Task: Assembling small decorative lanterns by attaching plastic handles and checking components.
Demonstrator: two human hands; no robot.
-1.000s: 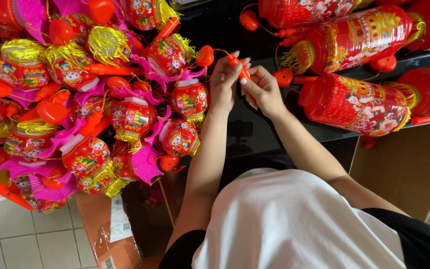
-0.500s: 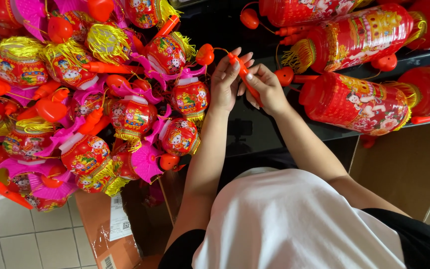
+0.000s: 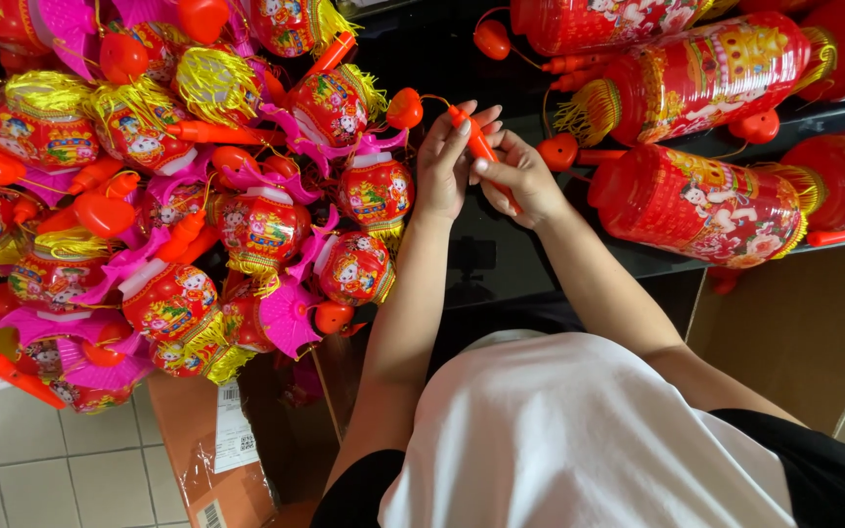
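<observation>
The orange stick lies slantwise between both hands above the dark table, its long axis running from upper left to lower right; the left hand has its grip closed on the upper end while the right hand has its grip clamped round the lower part, so both are equally on it. It is a slim, glossy orange plastic rod, and a thin wire curves from its top to a small red heart-shaped knob just left of the left hand's fingertips.
</observation>
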